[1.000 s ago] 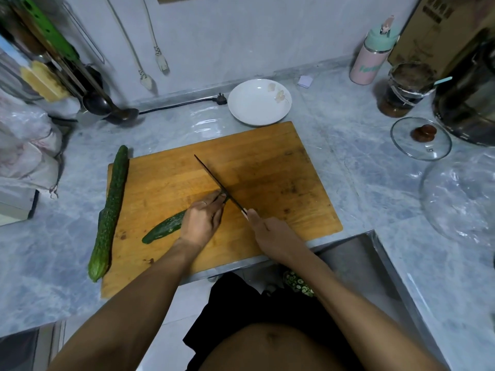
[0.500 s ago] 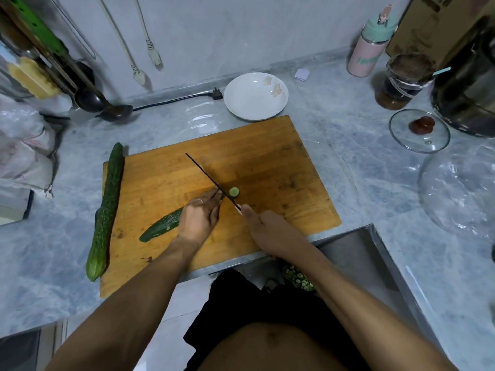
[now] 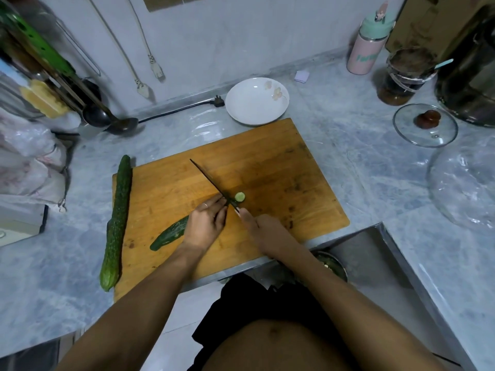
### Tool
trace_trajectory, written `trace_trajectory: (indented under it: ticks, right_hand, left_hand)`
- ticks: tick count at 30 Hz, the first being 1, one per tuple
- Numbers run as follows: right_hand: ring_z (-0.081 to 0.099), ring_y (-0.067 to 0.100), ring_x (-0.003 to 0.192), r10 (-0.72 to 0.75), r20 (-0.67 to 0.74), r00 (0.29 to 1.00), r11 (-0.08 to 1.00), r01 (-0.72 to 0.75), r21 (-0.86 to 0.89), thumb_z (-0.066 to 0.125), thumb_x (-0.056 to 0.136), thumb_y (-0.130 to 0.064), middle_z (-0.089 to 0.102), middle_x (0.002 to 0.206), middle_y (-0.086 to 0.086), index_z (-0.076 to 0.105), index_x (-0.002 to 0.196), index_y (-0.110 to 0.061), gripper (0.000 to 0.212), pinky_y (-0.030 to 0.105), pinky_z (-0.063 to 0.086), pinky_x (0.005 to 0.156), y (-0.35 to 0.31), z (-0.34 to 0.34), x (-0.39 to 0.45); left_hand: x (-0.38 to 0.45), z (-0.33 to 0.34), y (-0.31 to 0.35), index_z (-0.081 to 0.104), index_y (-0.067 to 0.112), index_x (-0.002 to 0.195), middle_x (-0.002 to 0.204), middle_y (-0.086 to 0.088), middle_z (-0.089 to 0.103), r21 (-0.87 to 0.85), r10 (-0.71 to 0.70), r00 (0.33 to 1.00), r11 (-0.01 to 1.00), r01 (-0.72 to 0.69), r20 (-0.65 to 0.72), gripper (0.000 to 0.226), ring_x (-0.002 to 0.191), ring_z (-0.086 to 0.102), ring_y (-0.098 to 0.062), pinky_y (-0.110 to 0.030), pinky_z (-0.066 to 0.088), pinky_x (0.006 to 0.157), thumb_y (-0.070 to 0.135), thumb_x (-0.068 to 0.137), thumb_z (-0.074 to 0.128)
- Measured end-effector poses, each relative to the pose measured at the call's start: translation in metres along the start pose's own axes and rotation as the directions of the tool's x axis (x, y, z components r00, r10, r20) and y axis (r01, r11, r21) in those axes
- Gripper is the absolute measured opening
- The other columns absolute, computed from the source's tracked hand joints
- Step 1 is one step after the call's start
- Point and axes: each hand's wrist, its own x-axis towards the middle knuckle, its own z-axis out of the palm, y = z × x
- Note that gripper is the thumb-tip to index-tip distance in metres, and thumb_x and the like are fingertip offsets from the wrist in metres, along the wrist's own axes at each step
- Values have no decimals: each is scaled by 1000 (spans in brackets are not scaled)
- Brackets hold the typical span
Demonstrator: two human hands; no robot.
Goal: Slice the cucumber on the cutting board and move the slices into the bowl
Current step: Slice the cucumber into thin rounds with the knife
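Left hand [image 3: 205, 226] curls over the cucumber [image 3: 169, 233] on the board [image 3: 267, 162]; right hand [image 3: 263, 231] grips the knife [image 3: 211, 183], one slice [image 3: 239, 196] just beside its blade

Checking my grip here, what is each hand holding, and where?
Right hand grips the knife by its handle; left hand holds the cucumber down near its cut end.

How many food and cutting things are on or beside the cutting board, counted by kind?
Whole cucumber: 1
Cucumber being cut: 1
Cucumber slice: 1
Knife: 1
White bowl: 1
Total: 5
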Motion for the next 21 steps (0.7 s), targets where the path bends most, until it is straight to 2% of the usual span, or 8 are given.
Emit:
trace_trajectory:
  ticks: [5, 9, 13, 17, 21]
  right_hand:
    - [45, 20, 56, 34, 10, 999, 996, -35, 80, 19, 98, -65, 45, 61, 9, 45, 63, -12, 69, 30, 35, 59, 2, -13, 3]
    - [49, 13, 48, 100, 81, 992, 978, -113, 175, 21, 96, -69, 51, 57, 2, 51, 68, -14, 69, 24, 40, 51, 9, -27, -7]
    - [43, 9, 41, 76, 60, 995, 971, -88, 223, 24, 97, -67, 47, 54, -1, 52, 72, -11, 67, 23, 35, 48, 14, -33, -22]
    - [39, 17, 47, -2, -66, 998, 994, 9, 108, 25, 97, -67, 40, 54, 3, 44, 64, -14, 65, 27, 30, 56, 20, -44, -27]
    - [34, 17, 45, -69, -165, 984, 997, 63, -41, 30, 98, -63, 37, 52, 4, 42, 57, -12, 66, 32, 25, 54, 34, -59, -25]
  left_hand:
    - [-2, -1, 1, 72, 15, 116, 120, -3, 69, 131, 71, 996, 989, -64, -56, 26, 107, 66, -24, -34, 54, 87, 15, 91, 65]
    - [-3, 2, 8, 73, 13, 115, 120, -3, 69, 13, -27, 994, 1000, 29, -104, 29, 107, 66, -22, -32, 54, 91, 9, 88, 67]
    - [-1, -2, 15, 74, 13, 112, 118, -1, 70, -59, -104, 988, 993, 98, -115, 27, 105, 67, -20, -25, 50, 87, 9, 86, 68]
    - [3, -8, 15, 72, 17, 116, 122, 1, 68, -81, -146, 988, 987, 141, -57, 30, 111, 63, -21, -27, 49, 90, 15, 87, 67]
    - [20, -13, 23, 70, 17, 118, 127, -2, 65, 74, -6, 998, 997, 2, 55, 31, 114, 58, -25, -35, 50, 90, 22, 88, 66]
